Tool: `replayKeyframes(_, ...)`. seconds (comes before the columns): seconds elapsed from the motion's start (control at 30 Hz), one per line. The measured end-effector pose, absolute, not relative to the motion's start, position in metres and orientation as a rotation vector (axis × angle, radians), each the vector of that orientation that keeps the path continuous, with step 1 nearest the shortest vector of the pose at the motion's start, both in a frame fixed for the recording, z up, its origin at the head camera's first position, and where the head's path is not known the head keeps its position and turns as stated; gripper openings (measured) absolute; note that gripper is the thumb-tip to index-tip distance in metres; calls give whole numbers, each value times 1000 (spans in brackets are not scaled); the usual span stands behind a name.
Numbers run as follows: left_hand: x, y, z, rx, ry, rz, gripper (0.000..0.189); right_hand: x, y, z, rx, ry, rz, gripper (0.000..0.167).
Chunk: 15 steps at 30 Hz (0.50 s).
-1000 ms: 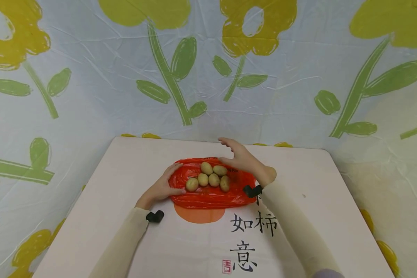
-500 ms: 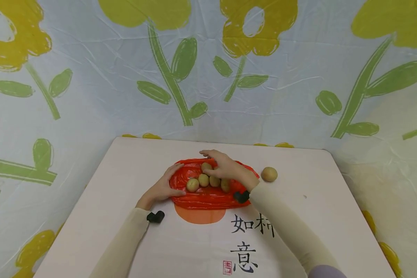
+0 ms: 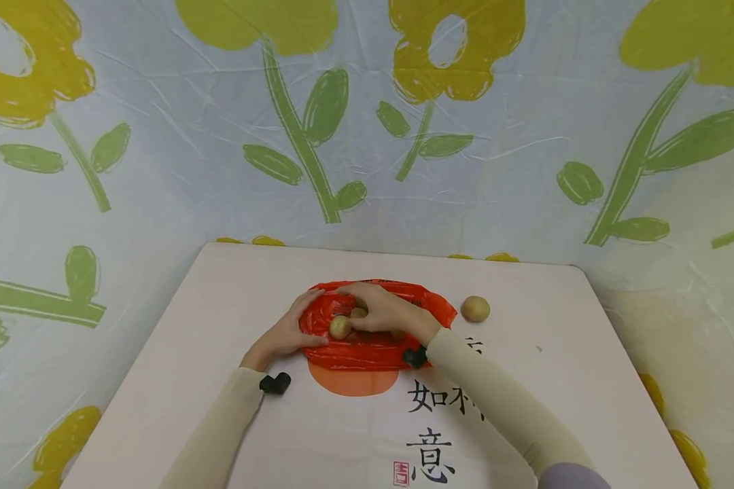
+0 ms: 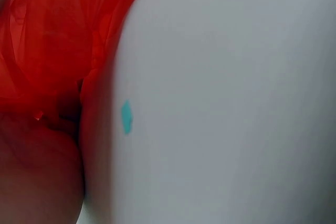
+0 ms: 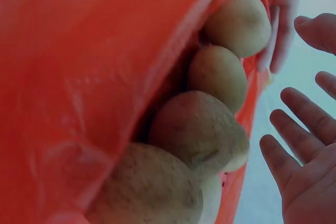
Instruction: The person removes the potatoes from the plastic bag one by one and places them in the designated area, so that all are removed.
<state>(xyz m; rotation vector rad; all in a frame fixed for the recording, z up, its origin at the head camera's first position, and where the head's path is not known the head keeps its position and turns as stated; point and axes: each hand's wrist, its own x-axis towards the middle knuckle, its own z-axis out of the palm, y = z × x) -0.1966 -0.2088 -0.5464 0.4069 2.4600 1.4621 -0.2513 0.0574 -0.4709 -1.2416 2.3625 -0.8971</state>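
A red plastic bag (image 3: 367, 356) lies spread on the table with several potatoes (image 3: 340, 328) in its opening. My left hand (image 3: 285, 331) holds the bag's left end, its thumb over the front rim and its fingers along the far side. Over the potatoes hovers my right hand (image 3: 387, 309), hiding most of them in the head view. In the right wrist view its fingers (image 5: 302, 116) are spread apart, beside a row of potatoes (image 5: 199, 129), and grip nothing. The left wrist view shows mainly red plastic and part of the left hand.
A single potato (image 3: 476, 309) sits on the table right of the bag. The white table (image 3: 177, 380) bears black characters (image 3: 429, 455) and an orange print (image 3: 353, 385). A flower-patterned cloth (image 3: 495, 190) hangs behind the table.
The right hand has moved left and down from beside the lone potato to above the potatoes in the bag. The left hand stays at the bag's left end.
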Motion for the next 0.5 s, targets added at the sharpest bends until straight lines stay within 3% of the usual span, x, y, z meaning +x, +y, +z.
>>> replayKeyframes(0.5, -195, -210, -547, 411, 2454, 1473, 105, -244, 46, -473, -1267, 2470, -561, 68)
